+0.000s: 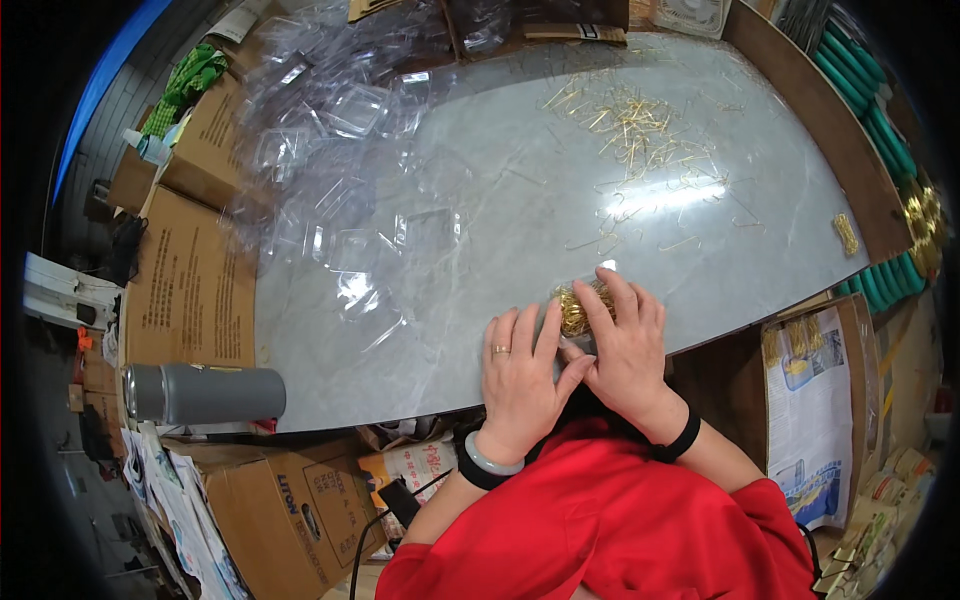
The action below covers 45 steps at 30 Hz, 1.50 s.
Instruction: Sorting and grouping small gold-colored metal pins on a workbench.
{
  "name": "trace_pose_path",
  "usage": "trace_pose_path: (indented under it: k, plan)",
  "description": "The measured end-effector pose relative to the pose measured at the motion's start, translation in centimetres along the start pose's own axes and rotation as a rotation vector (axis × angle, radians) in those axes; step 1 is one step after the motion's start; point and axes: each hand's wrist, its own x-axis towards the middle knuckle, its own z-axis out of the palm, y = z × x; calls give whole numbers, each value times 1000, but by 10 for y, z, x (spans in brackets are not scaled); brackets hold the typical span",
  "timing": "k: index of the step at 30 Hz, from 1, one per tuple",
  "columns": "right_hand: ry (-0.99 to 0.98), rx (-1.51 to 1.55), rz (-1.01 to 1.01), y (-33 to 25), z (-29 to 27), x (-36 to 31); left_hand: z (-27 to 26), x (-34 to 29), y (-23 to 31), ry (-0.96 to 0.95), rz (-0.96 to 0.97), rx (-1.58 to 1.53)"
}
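Observation:
At the near edge of the grey table (440, 370), a packed bunch of gold wire hooks (575, 312) sits between my hands, seemingly in a small clear plastic box mostly hidden by my fingers. My left hand (522, 375) closes on the left side of this bunch, fingers held together and thumb reaching toward the other hand. On the other side, my right hand (630, 350) curves its fingers over the top and right of the bunch. The two thumbs nearly meet at the near side. Farther off lies a loose pile of gold hooks (635, 130), with stray hooks (680, 243) scattered nearer.
Many clear plastic boxes (350, 190) heap over the table's left and far left. A grey bottle (205, 393) lies at the near left corner, beside cardboard boxes (195, 285). At the right edge rests a small gold bundle (845, 234), near a raised brown board (830, 120).

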Motion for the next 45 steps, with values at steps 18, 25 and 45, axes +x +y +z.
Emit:
trace_pose_path:
  k: [18,25,45]
  plan:
    - [-156,49,-112,16,-16,1,7,20,-6,-52,32,-186]
    - [-213,489,-16,36,-32,-4,11,23,0,-97,8,-88]
    - [31,337,30,52,-27,1,14,19,-2,-49,41,-107]
